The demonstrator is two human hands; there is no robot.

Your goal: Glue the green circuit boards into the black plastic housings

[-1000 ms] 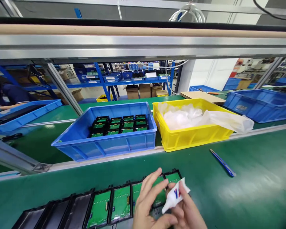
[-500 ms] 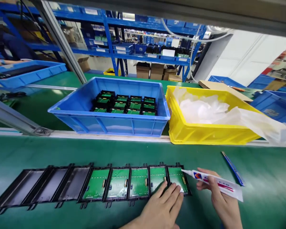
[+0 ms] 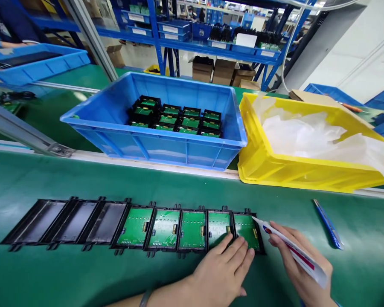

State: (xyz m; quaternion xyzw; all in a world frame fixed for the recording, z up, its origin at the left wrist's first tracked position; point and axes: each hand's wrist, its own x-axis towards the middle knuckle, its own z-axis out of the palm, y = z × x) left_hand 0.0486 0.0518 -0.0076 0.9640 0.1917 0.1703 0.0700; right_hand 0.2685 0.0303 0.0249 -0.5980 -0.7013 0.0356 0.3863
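A row of black plastic housings (image 3: 96,224) lies joined side by side on the green work surface. Green circuit boards (image 3: 193,230) sit in those on the right; the three on the left hold none. My left hand (image 3: 219,273) lies flat across the two rightmost housings, fingers stretched over the lower part of their boards. My right hand (image 3: 316,253) grips a white glue tube (image 3: 309,265) with a red stripe. Its nozzle points left, at the upper right corner of the last board (image 3: 245,228); I cannot tell whether it touches.
A blue utility knife (image 3: 328,224) lies to the right. Behind stand a blue bin (image 3: 166,147) of housed boards and a yellow bin (image 3: 294,172) with white wrapping sheets. A metal post (image 3: 89,38) rises at the left, near another person's arm (image 3: 6,44).
The view has tilted down and shifted. My right hand has turned the tube to a steeper slant, its nozzle still near the last board's upper right corner. My left hand stays on the boards.
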